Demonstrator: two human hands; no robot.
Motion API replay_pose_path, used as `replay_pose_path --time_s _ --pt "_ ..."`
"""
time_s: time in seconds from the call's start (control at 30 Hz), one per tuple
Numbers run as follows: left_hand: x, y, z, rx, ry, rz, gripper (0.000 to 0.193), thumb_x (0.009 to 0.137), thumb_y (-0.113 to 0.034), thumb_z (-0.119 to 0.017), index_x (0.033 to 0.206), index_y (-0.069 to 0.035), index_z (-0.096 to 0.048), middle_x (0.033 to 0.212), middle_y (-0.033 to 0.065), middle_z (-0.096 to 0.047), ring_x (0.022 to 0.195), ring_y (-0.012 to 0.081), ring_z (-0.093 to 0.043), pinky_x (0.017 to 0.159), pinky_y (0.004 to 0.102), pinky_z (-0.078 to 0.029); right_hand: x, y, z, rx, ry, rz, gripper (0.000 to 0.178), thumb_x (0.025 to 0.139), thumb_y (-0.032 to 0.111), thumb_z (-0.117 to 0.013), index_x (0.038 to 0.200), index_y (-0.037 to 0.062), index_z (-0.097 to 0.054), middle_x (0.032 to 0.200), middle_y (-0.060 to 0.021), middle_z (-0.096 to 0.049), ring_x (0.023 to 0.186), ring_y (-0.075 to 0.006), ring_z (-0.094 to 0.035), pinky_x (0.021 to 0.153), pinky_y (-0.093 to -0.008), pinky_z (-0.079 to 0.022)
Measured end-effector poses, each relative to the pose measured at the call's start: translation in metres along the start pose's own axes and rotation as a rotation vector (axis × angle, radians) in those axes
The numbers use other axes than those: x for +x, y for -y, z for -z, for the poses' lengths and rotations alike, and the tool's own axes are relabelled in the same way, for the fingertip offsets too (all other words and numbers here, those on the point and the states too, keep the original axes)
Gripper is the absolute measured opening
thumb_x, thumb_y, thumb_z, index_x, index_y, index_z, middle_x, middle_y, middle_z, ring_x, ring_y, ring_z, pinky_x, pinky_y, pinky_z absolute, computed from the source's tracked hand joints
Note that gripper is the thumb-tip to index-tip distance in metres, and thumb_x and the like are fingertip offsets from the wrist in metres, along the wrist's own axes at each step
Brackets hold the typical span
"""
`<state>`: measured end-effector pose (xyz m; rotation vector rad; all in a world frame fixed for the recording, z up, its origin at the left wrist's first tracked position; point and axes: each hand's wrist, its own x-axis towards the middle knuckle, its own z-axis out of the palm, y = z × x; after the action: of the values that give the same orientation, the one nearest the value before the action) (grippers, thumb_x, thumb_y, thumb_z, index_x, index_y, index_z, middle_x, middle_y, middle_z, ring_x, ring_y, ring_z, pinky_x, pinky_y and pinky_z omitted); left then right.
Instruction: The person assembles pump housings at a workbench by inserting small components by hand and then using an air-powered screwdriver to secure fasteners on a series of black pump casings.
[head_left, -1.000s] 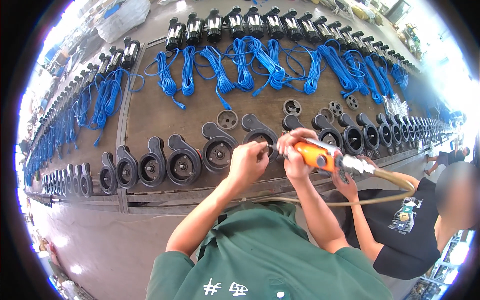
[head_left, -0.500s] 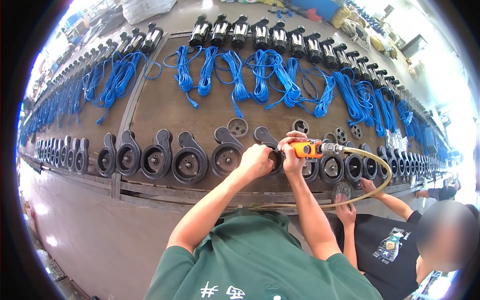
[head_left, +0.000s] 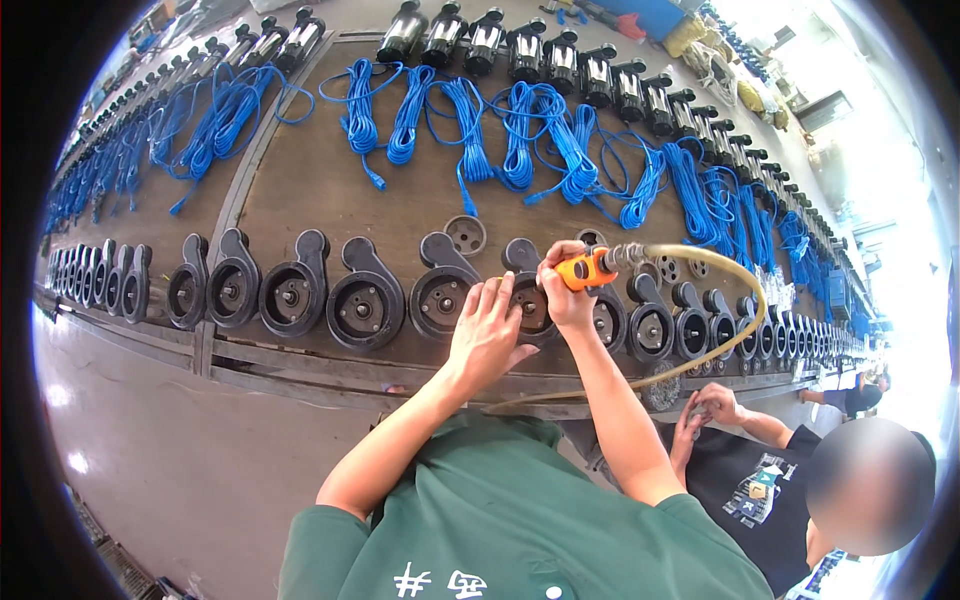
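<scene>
My right hand [head_left: 566,292] is wrapped round an orange air tool [head_left: 580,272], which lies sideways with its hose end to the right. Below and left of the tool is a round black pump housing [head_left: 536,306], partly covered by my hands. Flat and with its fingers stretched out, my left hand [head_left: 485,338] reaches over the gap between this housing and its left neighbour [head_left: 440,303]. A small orange spot shows at its fingertips; I cannot make out what it is. Metal studs stand in the middle of the open housings.
A yellowish hose [head_left: 762,300] loops from the tool back under my right arm. Similar housings [head_left: 366,308] line the table's near edge. Blue cable bundles [head_left: 465,130] and black-and-silver motors [head_left: 484,42] stand farther back. At the right, a co-worker [head_left: 735,490] sits close by.
My left fingers have gone from curled to stretched out, and that hand has shifted left. The tool has moved slightly left and up. The co-worker's hands have come together.
</scene>
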<state>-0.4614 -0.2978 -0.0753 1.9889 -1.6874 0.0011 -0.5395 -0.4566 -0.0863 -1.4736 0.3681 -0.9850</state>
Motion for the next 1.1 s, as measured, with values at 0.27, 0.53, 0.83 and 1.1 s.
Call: replay_pose_path --time_s 0.27,0.53,0.83,1.1 --pt "-0.006 0.003 -0.005 0.017 -0.014 -0.016 0.064 0.065 -0.039 -0.087 0.109 0.004 -0.067 0.145 0.0278 -0.042 0.125 0.0392 -0.046 0.113 0.0487 -0.033 0.002 -0.001 -0.004 0.048 0.001 0.022 0.021 0.081 -0.005 -0.063 0.1 -0.0002 -0.055 0.083 -0.0047 -0.061 0.072 -0.0108 -0.061 0.065 -0.0242 -0.051" --pt "-0.006 -0.002 -0.007 0.035 -0.033 -0.025 0.064 0.065 -0.039 -0.087 0.107 0.005 -0.066 0.144 0.0285 -0.042 0.123 0.0405 -0.047 0.111 0.0497 -0.034 0.006 0.001 -0.003 0.08 -0.054 0.066 0.021 0.08 -0.005 -0.063 0.099 -0.0005 -0.055 0.084 -0.0067 -0.061 0.067 -0.0119 -0.061 0.06 -0.0251 -0.052" --pt "-0.002 -0.002 0.002 0.053 0.038 -0.045 0.067 0.068 -0.041 -0.085 0.114 0.003 -0.064 0.144 0.0274 -0.044 0.124 0.0403 -0.047 0.109 0.0491 -0.036 0.007 0.055 -0.005 0.098 -0.188 0.104 0.027 0.082 -0.006 -0.062 0.108 -0.0023 -0.053 0.081 -0.0053 -0.063 0.067 -0.0091 -0.061 0.058 -0.0227 -0.05" --pt "0.042 -0.033 0.007 -0.215 -0.001 -0.073 0.034 0.077 -0.021 -0.079 0.106 -0.005 -0.072 0.128 0.0184 -0.059 0.12 0.0385 -0.052 0.101 0.0496 -0.043 -0.071 0.111 0.07 -0.042 -0.38 0.204 0.026 0.082 -0.002 -0.053 0.107 -0.0017 -0.049 0.075 -0.0092 -0.056 0.064 -0.0168 -0.055 0.066 -0.032 -0.049"
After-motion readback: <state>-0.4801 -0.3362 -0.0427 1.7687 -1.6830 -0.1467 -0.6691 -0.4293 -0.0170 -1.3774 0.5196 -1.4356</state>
